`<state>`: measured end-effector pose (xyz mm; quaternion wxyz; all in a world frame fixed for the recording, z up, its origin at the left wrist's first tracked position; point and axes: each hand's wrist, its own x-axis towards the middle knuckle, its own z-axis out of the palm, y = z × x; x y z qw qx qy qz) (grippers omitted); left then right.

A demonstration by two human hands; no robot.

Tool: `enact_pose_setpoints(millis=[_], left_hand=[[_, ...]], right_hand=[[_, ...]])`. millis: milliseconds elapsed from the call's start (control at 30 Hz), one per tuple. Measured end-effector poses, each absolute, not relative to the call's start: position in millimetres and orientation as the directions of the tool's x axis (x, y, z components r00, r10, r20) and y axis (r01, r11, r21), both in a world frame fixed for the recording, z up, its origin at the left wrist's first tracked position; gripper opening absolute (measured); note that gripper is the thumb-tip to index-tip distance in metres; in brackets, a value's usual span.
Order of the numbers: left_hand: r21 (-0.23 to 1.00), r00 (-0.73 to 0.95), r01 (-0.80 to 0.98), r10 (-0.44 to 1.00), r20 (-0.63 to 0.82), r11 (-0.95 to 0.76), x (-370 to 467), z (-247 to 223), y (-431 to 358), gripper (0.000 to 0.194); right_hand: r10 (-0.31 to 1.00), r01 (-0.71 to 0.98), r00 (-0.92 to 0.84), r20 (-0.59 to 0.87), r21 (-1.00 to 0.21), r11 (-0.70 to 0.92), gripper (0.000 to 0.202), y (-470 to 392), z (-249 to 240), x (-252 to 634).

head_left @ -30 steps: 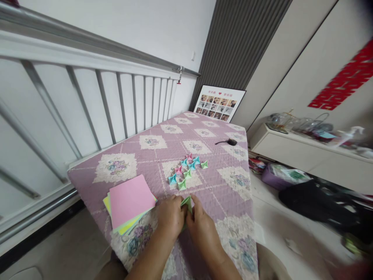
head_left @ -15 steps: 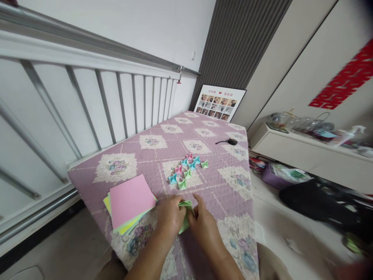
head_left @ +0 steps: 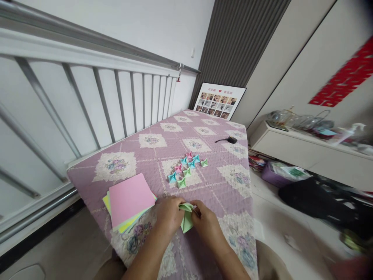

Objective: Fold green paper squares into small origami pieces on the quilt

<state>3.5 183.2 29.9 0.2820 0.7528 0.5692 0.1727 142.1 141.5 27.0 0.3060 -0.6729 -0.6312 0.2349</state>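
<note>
A partly folded piece of light green paper (head_left: 187,222) is held just above the table between both hands. My left hand (head_left: 169,212) pinches its left edge, and my right hand (head_left: 204,217) grips its right edge with the fingers curled in. Creases and an opened fold show along the paper's top. Just beyond the hands stand several small folded paper pieces in rows: blue (head_left: 172,177), green (head_left: 182,182) and pink (head_left: 178,168). Left of my left hand lies a stack of square paper (head_left: 132,200), pink on top with yellow, green and blue edges beneath.
The table wears a purple floral cloth (head_left: 154,163). A small black object with a strap (head_left: 232,140) lies toward its far right. A white radiator (head_left: 84,105) runs along the left side. A framed photo board (head_left: 220,101) leans at the far end; a cabinet (head_left: 305,147) stands right.
My right hand's fingers have closed from a raised, spread pose onto the green paper's right edge. The paper's top fold has opened wider, and more of its lower point shows.
</note>
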Motion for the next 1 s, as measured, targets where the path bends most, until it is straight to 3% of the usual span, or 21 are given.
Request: enact_pose_setpoints(millis=[333, 667, 1000], left_hand=[[0.601, 0.390, 0.738, 0.921, -0.009, -0.307, 6.5, 21.0, 178.9, 0.032], [0.534, 0.443, 0.762, 0.896, -0.017, -0.366, 8.4, 19.7, 174.1, 0.038], [0.506, 0.404, 0.798, 0.914, -0.046, -0.327, 10.3, 11.2, 162.8, 0.048]], right_hand=[[0.994, 0.722, 0.018, 0.105, -0.689, 0.060, 0.033, 134.1, 8.7, 152.6], [0.986, 0.856, -0.092, 0.140, -0.495, 0.150, 0.034, 134.0, 3.2, 161.2], [0.979, 0.884, -0.166, 0.115, -0.422, 0.200, 0.052, 132.0, -0.7, 165.0]])
